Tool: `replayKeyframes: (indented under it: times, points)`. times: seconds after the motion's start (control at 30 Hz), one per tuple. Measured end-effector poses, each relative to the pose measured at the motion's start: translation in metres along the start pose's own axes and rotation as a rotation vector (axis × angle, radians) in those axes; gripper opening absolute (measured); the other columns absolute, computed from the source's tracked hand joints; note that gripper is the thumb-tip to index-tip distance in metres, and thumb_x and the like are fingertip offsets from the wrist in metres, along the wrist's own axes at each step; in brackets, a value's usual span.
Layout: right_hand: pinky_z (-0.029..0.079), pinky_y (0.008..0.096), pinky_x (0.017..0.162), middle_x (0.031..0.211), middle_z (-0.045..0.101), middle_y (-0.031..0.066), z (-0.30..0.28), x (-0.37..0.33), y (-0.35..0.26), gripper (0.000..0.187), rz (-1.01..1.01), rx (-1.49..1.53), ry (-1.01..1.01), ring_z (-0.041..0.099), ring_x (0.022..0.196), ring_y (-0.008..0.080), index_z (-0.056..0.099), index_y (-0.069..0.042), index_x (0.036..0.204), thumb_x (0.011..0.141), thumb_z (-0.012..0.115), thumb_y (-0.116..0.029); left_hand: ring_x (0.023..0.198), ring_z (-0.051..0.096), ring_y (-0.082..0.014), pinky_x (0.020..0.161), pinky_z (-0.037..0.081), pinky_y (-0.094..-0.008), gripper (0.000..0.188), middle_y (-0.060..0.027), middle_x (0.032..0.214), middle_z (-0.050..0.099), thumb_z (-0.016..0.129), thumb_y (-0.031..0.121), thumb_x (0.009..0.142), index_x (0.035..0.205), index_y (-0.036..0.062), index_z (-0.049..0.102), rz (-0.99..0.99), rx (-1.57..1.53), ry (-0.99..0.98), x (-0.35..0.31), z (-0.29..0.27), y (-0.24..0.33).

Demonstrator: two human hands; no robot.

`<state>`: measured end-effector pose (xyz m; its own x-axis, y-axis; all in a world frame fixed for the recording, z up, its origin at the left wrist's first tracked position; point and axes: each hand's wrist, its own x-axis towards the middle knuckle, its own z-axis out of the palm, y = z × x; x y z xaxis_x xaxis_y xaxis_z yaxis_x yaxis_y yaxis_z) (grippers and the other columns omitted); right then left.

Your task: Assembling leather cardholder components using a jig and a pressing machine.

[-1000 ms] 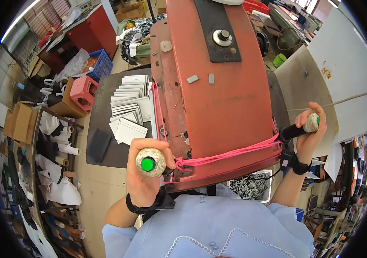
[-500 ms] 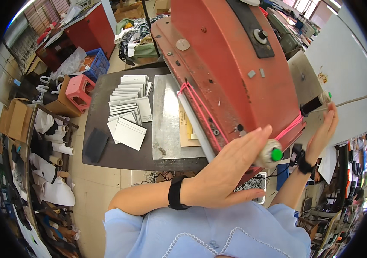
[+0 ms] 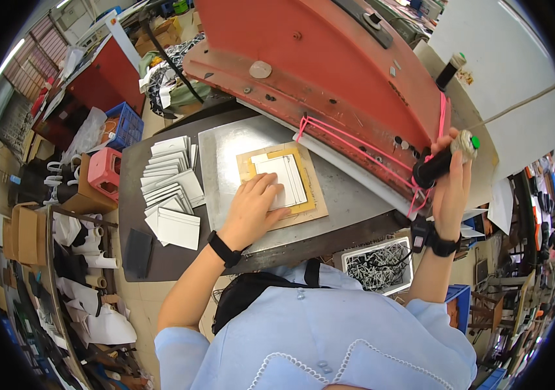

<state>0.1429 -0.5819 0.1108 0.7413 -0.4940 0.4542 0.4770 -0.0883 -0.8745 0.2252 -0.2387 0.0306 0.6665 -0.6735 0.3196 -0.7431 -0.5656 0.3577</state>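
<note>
My left hand (image 3: 255,207) rests with bent fingers and thumb apart on a white rectangular panel (image 3: 284,182). The panel lies in a yellow-edged frame on a tan board (image 3: 316,203), on the press's metal plate (image 3: 215,151); my fingers cover its left part. At the right, my right hand (image 3: 449,185) is wrapped round a black handle (image 3: 428,171) with a tape-wrapped end and green button (image 3: 475,143). This handle is on the red press arm (image 3: 355,84), which stands beyond the board. Pink cord (image 3: 349,143) is tied along the arm's near edge.
Overlapping white panels (image 3: 173,179) are stacked left of the plate, beside a dark flat piece (image 3: 138,253). A second black handle (image 3: 446,77) stands farther back. Below the table's edge is a white bin (image 3: 378,266) of scraps. A pink stool (image 3: 103,172) stands at left.
The press arm has swung away to the far side, uncovering the board. My left hand has moved from beside the green-buttoned handle to the white panel; my right hand has closed round that handle.
</note>
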Motion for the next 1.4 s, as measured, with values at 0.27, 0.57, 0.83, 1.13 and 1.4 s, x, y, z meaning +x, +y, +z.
replayKeyframes:
  times: [0.27, 0.57, 0.83, 1.13, 1.4]
  points:
    - [0.037, 0.0351, 0.107, 0.148, 0.039, 0.0141, 0.006, 0.001, 0.022, 0.049, -0.292, -0.567, 0.175, 0.045, 0.130, 0.0222, 0.041, 0.001, 0.142, 0.099, 0.058, -0.014, 0.112, 0.060, -0.0356, 0.091, 0.049, -0.0417, 0.025, -0.0179, 0.122, 0.060, 0.064, 0.015, 0.087, 0.109, 0.0043, 0.057, 0.187, 0.428, 0.010, -0.004, 0.022, -0.001]
    - [0.050, 0.0261, 0.074, 0.122, 0.060, 0.0104, 0.083, -0.039, 0.029, 0.035, 0.018, -0.322, -0.476, 0.061, 0.091, 0.0141, 0.059, -0.004, 0.126, 0.093, 0.064, -0.013, 0.072, 0.062, -0.0245, 0.065, 0.047, -0.0305, 0.015, -0.0125, 0.079, 0.064, 0.052, 0.012, 0.101, 0.108, 0.0011, 0.059, -0.376, -0.218, 0.279, 0.029, -0.053, 0.003]
    - [0.037, 0.0194, 0.051, 0.070, 0.055, -0.0058, 0.105, -0.059, 0.029, 0.023, 0.711, 0.047, -0.857, 0.045, 0.057, 0.0023, 0.063, -0.003, 0.106, 0.100, 0.060, -0.025, 0.085, 0.055, -0.0066, 0.074, 0.046, -0.0233, 0.019, -0.0040, 0.091, 0.064, 0.053, 0.014, 0.102, 0.109, -0.0010, 0.062, -0.389, -0.876, -0.004, 0.011, -0.068, 0.027]
    - [0.037, 0.0180, 0.050, 0.067, 0.056, -0.0039, 0.107, -0.084, 0.052, 0.021, 0.680, 0.104, -0.505, 0.048, 0.055, 0.0015, 0.062, -0.003, 0.095, 0.101, 0.058, -0.022, 0.077, 0.060, -0.0113, 0.075, 0.049, -0.0262, 0.023, -0.0041, 0.082, 0.063, 0.051, 0.019, 0.103, 0.100, -0.0015, 0.061, -0.616, -0.996, 0.209, -0.037, -0.041, 0.026]
    - [0.039, 0.0193, 0.051, 0.061, 0.059, -0.0006, 0.114, -0.093, 0.051, 0.017, 0.578, -0.089, -0.445, 0.051, 0.055, 0.0038, 0.061, -0.002, 0.094, 0.098, 0.062, -0.019, 0.084, 0.062, -0.0080, 0.069, 0.050, -0.0206, 0.028, -0.0067, 0.099, 0.067, 0.070, 0.001, 0.089, 0.112, -0.0011, 0.054, -0.656, -1.299, 0.158, -0.028, -0.033, 0.042]
